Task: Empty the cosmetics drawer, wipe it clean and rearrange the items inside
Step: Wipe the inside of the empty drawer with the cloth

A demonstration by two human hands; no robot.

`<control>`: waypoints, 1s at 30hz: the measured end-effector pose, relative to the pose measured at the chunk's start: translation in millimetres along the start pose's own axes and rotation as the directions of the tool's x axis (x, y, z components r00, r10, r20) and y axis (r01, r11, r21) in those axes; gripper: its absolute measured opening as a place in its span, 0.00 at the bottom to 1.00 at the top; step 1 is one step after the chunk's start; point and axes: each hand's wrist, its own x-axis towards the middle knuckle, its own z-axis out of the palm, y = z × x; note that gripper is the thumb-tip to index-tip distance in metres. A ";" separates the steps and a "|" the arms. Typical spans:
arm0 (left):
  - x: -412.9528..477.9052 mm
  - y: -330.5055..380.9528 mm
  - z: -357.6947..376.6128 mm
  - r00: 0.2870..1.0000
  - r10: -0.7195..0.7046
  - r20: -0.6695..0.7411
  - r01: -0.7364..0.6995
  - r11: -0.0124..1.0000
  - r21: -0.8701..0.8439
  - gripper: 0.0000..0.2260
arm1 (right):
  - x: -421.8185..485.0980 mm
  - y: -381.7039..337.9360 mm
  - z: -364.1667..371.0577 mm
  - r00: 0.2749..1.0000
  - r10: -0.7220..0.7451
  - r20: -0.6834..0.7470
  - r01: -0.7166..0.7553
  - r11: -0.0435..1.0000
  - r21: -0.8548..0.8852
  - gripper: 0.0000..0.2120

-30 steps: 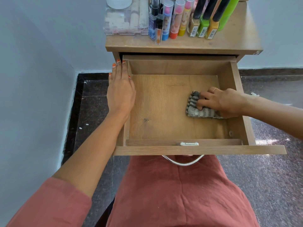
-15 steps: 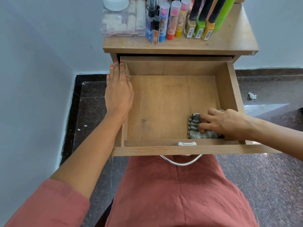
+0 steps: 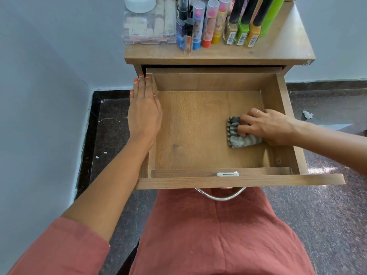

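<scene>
The drawer (image 3: 286,116) stands pulled out and bare inside, so the step in hand looks like the wiping. The right hand (image 3: 266,128) has its grip closed on a striped cloth (image 3: 238,135), pressed to the drawer floor on the right side, near the right wall. The left hand (image 3: 144,114) lies flat and open along the drawer's left wall, holding nothing, seemingly steadying it.

To wipe well, keep the cloth bunched under the fingers and run it in overlapping passes from the far wall to the near one, pushing into the corners. A dark spot (image 3: 175,145) on the floor at near left may want extra rubbing.

The cosmetics (image 3: 206,26) stand on the bench (image 3: 288,50) above, their tops cut off by the frame's edge. The cloth's right part is hidden under the hand, and the labels are too small to read.
</scene>
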 end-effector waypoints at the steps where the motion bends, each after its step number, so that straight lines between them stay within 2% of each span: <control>1: -0.1 0.0 -0.1 1.000 -0.002 -0.001 0.002 1.000 -0.001 0.21 | 4.0 4.6 -1.5 1.000 0.018 -0.004 -0.018 1.000 0.005 0.27; 9: -0.1 -0.6 -0.1 1.000 0.007 -0.006 -0.007 1.000 -0.011 0.21 | 35.4 39.5 -14.8 0.987 0.159 -0.032 -0.158 0.986 0.050 0.26; 17: 0.5 0.1 -0.8 1.000 -0.004 0.000 0.004 1.000 0.003 0.21 | 29.8 37.1 -4.8 0.983 0.163 -0.084 -0.149 0.976 0.156 0.25; 25: 0.0 0.2 -0.7 1.000 -0.001 -0.007 0.001 1.000 -0.011 0.21 | -1.4 -1.1 3.2 0.987 0.156 -0.036 -0.143 0.960 0.240 0.27; 30: -0.2 0.8 -1.5 1.000 -0.005 -0.006 0.005 1.000 0.000 0.21 | -8.5 -16.6 8.1 0.974 0.206 -0.095 -0.168 0.937 0.307 0.24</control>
